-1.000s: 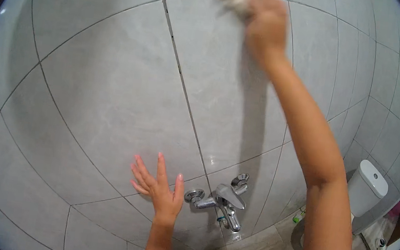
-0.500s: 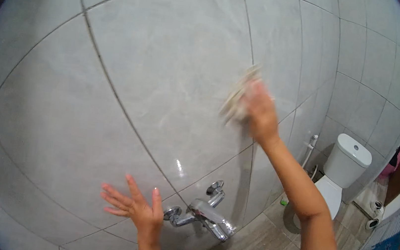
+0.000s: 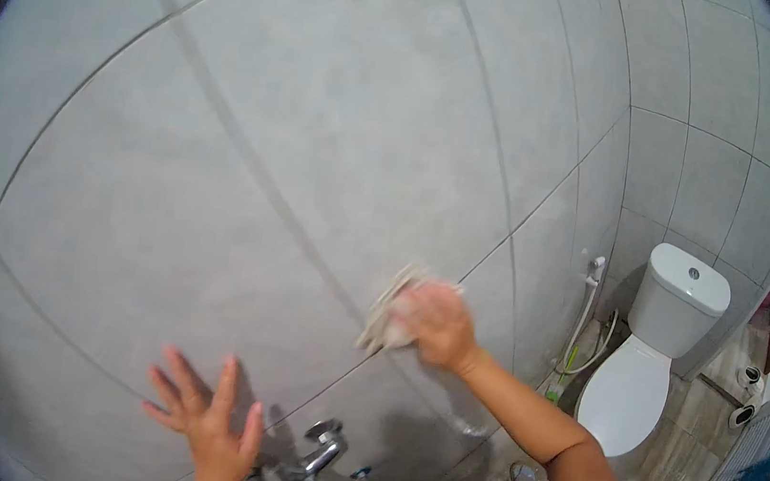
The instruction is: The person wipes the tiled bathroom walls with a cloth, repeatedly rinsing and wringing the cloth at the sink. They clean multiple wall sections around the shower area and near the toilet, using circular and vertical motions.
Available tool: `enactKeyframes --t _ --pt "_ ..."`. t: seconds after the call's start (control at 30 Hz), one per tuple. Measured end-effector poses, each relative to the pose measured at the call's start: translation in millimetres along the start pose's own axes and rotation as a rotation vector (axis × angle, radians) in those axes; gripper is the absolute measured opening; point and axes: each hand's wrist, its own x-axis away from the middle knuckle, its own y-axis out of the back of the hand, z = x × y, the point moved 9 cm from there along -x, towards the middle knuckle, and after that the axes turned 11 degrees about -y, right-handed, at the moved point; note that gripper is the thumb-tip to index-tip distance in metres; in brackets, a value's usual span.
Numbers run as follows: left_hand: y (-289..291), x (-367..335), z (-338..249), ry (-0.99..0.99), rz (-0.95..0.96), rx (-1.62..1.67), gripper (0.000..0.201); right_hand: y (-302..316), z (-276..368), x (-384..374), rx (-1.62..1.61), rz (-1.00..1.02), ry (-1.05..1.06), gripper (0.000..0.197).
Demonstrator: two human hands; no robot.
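Observation:
My right hand (image 3: 437, 322) presses a bunched off-white cloth (image 3: 385, 322) against the grey tiled wall (image 3: 339, 148). The cloth lies over a grout line, and part of it is hidden under my fingers. Lower on the left, my left hand (image 3: 211, 421) rests on the same wall with its fingers spread, holding nothing. Right beside it a chrome mixer tap (image 3: 319, 463) juts from the wall, below the cloth.
To the right stands a white toilet (image 3: 625, 395) with its lid down. A white bidet hose (image 3: 581, 327) hangs on the wall beside it, with a green-handled brush (image 3: 566, 373) below. Wood-look tiles (image 3: 671, 454) cover the floor.
My right hand has brought the cloth down and to the left across the tiles. My left hand stays spread on the wall beside the tap, while the whole view has shifted.

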Motion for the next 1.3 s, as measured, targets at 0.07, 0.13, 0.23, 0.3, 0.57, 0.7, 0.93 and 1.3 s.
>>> enactKeyframes --t 0.07,0.13,0.23,0.3,0.57,0.7,0.93,1.3 --pt "3 -8 -7 0.035 -0.023 -0.024 0.059 32 -105 2 0.096 -0.252 -0.353 0.045" --pt "4 -13 -14 0.042 -0.038 -0.090 0.060 44 -199 35 0.109 -0.389 -0.832 0.049" --pt "-7 -38 -40 0.107 -0.057 -0.035 0.061 33 -256 83 0.015 -0.461 -1.254 0.052" --pt "-6 -46 -62 0.041 0.031 -0.078 0.062 27 -207 71 0.031 -0.447 -0.940 0.050" --pt "-19 -66 -86 0.020 0.038 -0.122 0.067 20 -155 58 -0.384 -0.072 -0.319 0.037" --pt "-29 -67 -86 0.002 0.030 -0.110 0.067 66 -261 53 0.119 -0.453 -1.112 0.040" --pt "-30 -89 -112 -0.124 -0.023 -0.211 0.061 62 -72 -114 -0.438 -0.166 -0.127 0.036" --pt "15 -160 -165 -0.423 -0.042 -0.350 0.056 206 -339 -226 0.354 -0.918 -0.562 0.035"
